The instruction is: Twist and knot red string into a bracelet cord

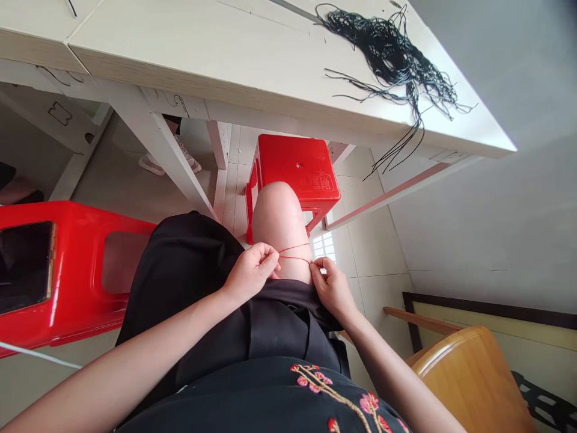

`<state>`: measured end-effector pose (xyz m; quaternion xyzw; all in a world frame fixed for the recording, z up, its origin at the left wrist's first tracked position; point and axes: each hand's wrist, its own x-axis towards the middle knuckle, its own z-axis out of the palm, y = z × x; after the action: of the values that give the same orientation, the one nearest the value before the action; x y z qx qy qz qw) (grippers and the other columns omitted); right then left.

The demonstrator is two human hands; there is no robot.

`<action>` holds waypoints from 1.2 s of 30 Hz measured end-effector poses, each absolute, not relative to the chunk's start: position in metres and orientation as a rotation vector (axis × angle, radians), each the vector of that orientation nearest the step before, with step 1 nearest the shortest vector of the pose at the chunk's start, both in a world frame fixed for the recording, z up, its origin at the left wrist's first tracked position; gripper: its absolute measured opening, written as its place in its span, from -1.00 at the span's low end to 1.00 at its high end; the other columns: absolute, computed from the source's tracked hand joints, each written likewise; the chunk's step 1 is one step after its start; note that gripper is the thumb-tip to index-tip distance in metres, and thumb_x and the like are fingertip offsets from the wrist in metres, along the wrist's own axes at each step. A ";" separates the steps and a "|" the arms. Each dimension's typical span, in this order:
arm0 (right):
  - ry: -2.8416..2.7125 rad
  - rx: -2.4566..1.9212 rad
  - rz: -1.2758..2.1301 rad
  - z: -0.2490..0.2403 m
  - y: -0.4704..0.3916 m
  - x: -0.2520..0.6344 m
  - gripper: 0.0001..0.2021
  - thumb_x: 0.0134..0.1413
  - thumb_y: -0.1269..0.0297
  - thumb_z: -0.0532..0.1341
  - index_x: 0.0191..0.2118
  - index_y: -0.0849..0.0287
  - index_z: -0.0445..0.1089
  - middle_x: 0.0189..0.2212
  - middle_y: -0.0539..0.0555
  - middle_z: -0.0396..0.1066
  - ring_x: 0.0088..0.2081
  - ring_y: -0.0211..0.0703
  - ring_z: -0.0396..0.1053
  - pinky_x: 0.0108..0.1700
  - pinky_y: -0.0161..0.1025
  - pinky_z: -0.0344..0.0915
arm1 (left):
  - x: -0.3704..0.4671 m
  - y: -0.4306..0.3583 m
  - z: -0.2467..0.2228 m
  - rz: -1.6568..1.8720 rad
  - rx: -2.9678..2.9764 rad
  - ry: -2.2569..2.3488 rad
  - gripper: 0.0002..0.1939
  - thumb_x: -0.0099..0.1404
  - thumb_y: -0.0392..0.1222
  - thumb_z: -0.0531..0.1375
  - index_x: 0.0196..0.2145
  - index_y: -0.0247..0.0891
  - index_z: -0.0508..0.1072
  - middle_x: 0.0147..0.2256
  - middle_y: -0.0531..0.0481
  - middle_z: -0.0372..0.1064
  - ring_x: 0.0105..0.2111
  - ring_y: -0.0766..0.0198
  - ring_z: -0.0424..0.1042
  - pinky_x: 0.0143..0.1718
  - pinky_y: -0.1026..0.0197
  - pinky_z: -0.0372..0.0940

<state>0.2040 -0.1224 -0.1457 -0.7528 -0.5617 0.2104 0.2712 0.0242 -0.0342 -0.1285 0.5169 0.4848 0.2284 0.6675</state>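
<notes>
A thin red cord (295, 258) lies around my bare leg (280, 210), just above the hem of the black skirt. Two strands of it cross the top of the thigh, a little apart from each other. At the left side of the leg, my left hand (256, 267) pinches the cord between thumb and forefinger. On the other side my right hand (331, 285) grips it too, fingertips pressed together against the leg's edge. How the cord runs beneath the leg is hidden.
A tangled bundle of black cords (392, 57) lies on the white table (202, 60), some ends hanging over its edge. One red stool (293, 159) stands under the table, and another red stool (81, 264) with a phone is at left. A wooden chair (473, 379) stands lower right.
</notes>
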 end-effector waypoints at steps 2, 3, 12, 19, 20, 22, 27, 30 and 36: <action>-1.526 -2.070 0.595 -0.147 -0.130 0.209 -0.78 0.23 0.24 0.04 -0.42 0.13 0.30 -0.55 -0.02 0.40 -0.55 -0.23 0.33 -0.48 -0.30 0.30 | 0.023 -0.035 -0.128 0.502 1.164 1.088 -0.82 0.26 -0.13 0.12 -0.44 -0.26 0.30 -0.52 0.13 0.36 -0.60 0.36 0.46 -0.53 0.32 0.28; -1.536 -2.089 0.584 -0.148 -0.134 0.211 -0.78 0.23 0.26 0.03 -0.43 0.13 0.30 -0.56 -0.01 0.40 -0.55 -0.21 0.34 -0.48 -0.29 0.30 | 0.022 -0.036 -0.128 0.499 1.164 1.088 -0.82 0.27 -0.13 0.11 -0.44 -0.26 0.30 -0.52 0.13 0.36 -0.60 0.36 0.46 -0.54 0.32 0.28; -1.956 -1.724 0.154 -0.128 -0.107 0.186 -0.67 0.24 0.42 0.05 0.07 0.19 0.35 0.10 0.29 0.33 0.05 0.05 0.30 0.09 0.06 0.30 | 0.021 -0.036 -0.134 0.534 1.225 1.071 -0.83 0.26 -0.12 0.10 -0.43 -0.25 0.33 -0.54 0.08 0.38 -0.57 0.34 0.43 -0.49 0.28 0.34; -2.061 -1.756 0.800 -0.098 -0.068 0.176 -0.76 0.22 0.42 0.11 -0.08 0.15 0.46 -0.22 0.13 0.50 -0.29 -0.13 0.44 -0.25 -0.22 0.37 | 0.018 -0.036 -0.131 0.617 1.426 1.054 -0.85 0.25 -0.11 0.10 -0.41 -0.22 0.34 -0.55 0.07 0.36 -0.54 0.30 0.36 -0.47 0.25 0.28; -1.999 -1.783 0.916 -0.094 -0.065 0.181 -0.82 0.20 0.40 0.14 -0.17 0.17 0.48 -0.29 0.10 0.51 -0.32 -0.15 0.43 -0.26 -0.23 0.35 | 0.018 -0.036 -0.131 0.617 1.447 1.052 -0.86 0.25 -0.13 0.10 -0.42 -0.21 0.33 -0.56 0.08 0.35 -0.54 0.30 0.35 -0.48 0.25 0.26; -1.923 -1.804 1.055 -0.087 -0.061 0.193 -0.88 0.17 0.38 0.18 -0.33 0.20 0.47 -0.40 0.07 0.50 -0.37 -0.18 0.41 -0.29 -0.25 0.32 | 0.019 -0.036 -0.130 0.612 1.471 1.050 -0.87 0.24 -0.16 0.10 -0.45 -0.20 0.32 -0.59 0.11 0.31 -0.57 0.32 0.33 -0.48 0.26 0.24; -1.894 -1.724 1.330 -0.088 -0.061 0.218 -0.87 0.16 0.37 0.18 -0.42 0.18 0.40 -0.58 -0.06 0.44 -0.53 -0.30 0.35 -0.45 -0.37 0.27 | 0.022 -0.037 -0.128 0.589 1.446 1.056 -0.83 0.29 -0.14 0.05 -0.45 -0.19 0.27 -0.60 0.12 0.30 -0.60 0.34 0.33 -0.52 0.28 0.26; -1.842 -1.752 1.289 -0.093 -0.065 0.215 -0.86 0.12 0.22 0.24 -0.38 0.17 0.42 -0.53 -0.03 0.46 -0.50 -0.27 0.36 -0.46 -0.35 0.26 | 0.023 -0.038 -0.127 0.580 1.439 1.053 -0.82 0.30 -0.12 0.06 -0.44 -0.19 0.28 -0.58 0.10 0.32 -0.59 0.32 0.35 -0.51 0.28 0.28; -1.969 -1.600 1.164 -0.093 -0.064 0.197 -0.81 0.17 0.30 0.16 -0.41 0.13 0.50 -0.43 0.00 0.51 -0.40 -0.22 0.39 -0.30 -0.28 0.30 | 0.022 -0.041 -0.125 0.578 1.458 1.041 -0.84 0.27 -0.11 0.10 -0.44 -0.18 0.33 -0.57 0.09 0.34 -0.57 0.32 0.34 -0.50 0.29 0.26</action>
<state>0.1974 -0.0642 -0.0928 -0.5645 -0.6947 0.4106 0.1739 0.0223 -0.0409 -0.1250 0.6260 0.4471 0.2480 0.5889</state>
